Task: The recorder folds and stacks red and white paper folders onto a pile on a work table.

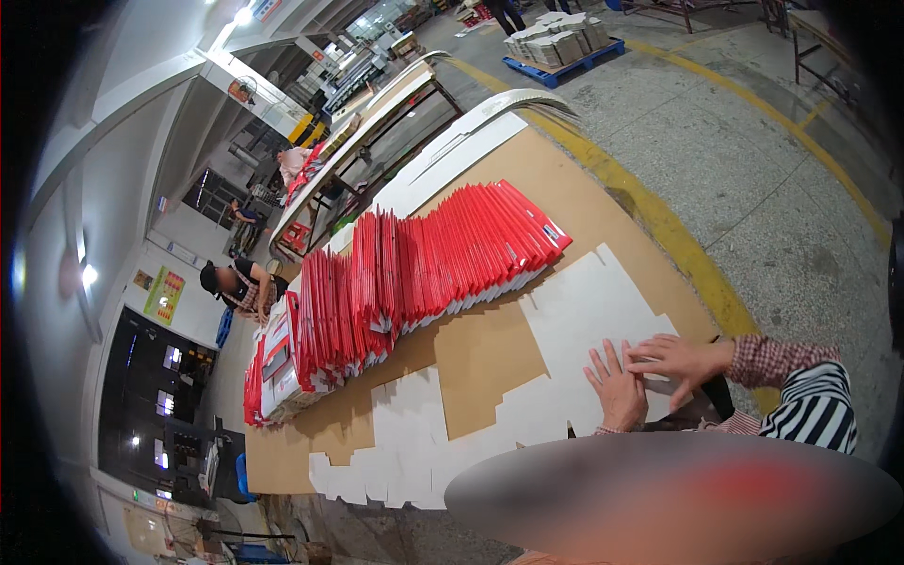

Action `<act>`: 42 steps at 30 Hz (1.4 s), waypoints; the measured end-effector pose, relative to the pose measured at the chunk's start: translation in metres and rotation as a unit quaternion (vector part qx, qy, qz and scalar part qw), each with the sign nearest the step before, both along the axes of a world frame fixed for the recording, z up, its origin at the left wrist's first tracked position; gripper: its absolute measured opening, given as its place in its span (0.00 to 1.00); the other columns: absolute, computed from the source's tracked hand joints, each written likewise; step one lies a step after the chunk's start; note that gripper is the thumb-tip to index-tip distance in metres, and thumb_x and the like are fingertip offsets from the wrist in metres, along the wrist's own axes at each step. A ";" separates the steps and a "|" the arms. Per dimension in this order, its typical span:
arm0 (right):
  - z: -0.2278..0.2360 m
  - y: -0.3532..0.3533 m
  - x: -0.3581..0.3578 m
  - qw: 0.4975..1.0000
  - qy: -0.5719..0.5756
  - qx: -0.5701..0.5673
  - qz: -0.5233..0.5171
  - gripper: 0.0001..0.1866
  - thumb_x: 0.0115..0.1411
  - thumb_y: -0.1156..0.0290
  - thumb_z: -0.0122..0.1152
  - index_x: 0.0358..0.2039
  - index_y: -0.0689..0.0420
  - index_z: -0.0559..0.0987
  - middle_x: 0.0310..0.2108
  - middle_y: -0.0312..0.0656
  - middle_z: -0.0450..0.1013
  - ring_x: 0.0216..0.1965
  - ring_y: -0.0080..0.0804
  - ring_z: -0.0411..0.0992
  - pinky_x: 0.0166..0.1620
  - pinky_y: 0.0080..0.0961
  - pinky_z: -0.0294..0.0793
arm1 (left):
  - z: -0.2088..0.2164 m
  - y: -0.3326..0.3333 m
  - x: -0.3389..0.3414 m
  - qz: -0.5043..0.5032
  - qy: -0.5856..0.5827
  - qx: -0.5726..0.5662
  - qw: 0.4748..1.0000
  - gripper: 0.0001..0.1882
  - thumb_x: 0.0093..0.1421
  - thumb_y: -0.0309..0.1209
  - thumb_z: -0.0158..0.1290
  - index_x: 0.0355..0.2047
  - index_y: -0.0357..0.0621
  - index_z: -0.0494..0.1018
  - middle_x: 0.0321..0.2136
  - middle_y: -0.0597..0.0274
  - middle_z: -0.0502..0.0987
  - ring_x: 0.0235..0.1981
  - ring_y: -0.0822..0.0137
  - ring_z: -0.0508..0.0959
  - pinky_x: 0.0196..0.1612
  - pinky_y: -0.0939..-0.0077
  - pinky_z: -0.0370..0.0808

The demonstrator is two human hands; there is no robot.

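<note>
My left hand (618,388) lies on a white die-cut cardboard sheet (574,311) near the table's right-hand end, its fingers stretched out and apart. Beside it, my right hand (674,362) reaches in from the right in a checked cuff, fingers spread, their tips close to or touching the left hand. Neither hand shows anything held. More white cut sheet (405,443) extends leftward along the near edge. Beyond my hands, a long leaning row of red flat cartons (461,250) with white edges stands on the brown board (480,377). A blurred patch hides the area below my hands.
At the table's left end, a person in a dark cap (247,287) stands by the cartons. Behind runs another long table (367,132). Yellow lines (650,217) mark the floor to the right, and a blue pallet (565,64) with stacked pale bundles stands far back.
</note>
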State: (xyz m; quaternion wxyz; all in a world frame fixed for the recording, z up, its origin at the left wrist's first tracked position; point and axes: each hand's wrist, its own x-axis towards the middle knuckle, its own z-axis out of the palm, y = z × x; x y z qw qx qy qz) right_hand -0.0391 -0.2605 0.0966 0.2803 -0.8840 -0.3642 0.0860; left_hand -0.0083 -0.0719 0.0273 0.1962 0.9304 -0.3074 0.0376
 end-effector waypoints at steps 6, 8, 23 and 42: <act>-0.024 0.009 -0.053 0.942 -0.157 -0.265 -0.133 0.55 0.41 0.42 0.65 0.62 0.63 0.54 0.62 0.60 0.48 0.63 0.64 0.45 0.62 0.57 0.43 | -0.015 -0.021 0.017 -0.092 0.053 -0.092 0.990 0.37 0.55 0.24 0.45 0.65 0.44 0.46 0.64 0.46 0.48 0.64 0.35 0.42 0.62 0.38 0.40; -0.018 0.002 -0.057 0.949 -0.127 -0.253 -0.141 0.53 0.42 0.44 0.65 0.61 0.64 0.55 0.62 0.62 0.48 0.63 0.65 0.45 0.62 0.58 0.44 | -0.008 -0.031 0.022 -0.117 0.070 -0.104 0.985 0.38 0.54 0.23 0.45 0.65 0.44 0.46 0.64 0.46 0.47 0.65 0.36 0.42 0.62 0.38 0.40; 0.013 -0.030 -0.036 0.974 0.008 -0.094 -0.207 0.12 0.54 0.62 0.57 0.29 0.59 0.76 0.26 0.52 0.74 0.29 0.50 0.73 0.33 0.42 0.72 | 0.049 0.100 0.024 -0.210 0.118 -0.137 0.961 0.20 0.52 0.18 0.49 0.47 0.44 0.72 0.48 0.56 0.73 0.51 0.56 0.71 0.54 0.69 0.67; -0.040 -0.028 -0.014 0.988 -0.066 -0.032 -0.136 0.28 0.58 0.42 0.48 0.54 0.42 0.72 0.61 0.41 0.59 0.64 0.45 0.51 0.64 0.52 0.39 | 0.030 0.057 -0.015 -0.136 -0.133 0.013 0.982 0.31 0.50 0.32 0.55 0.56 0.46 0.63 0.55 0.59 0.66 0.49 0.60 0.68 0.49 0.54 0.64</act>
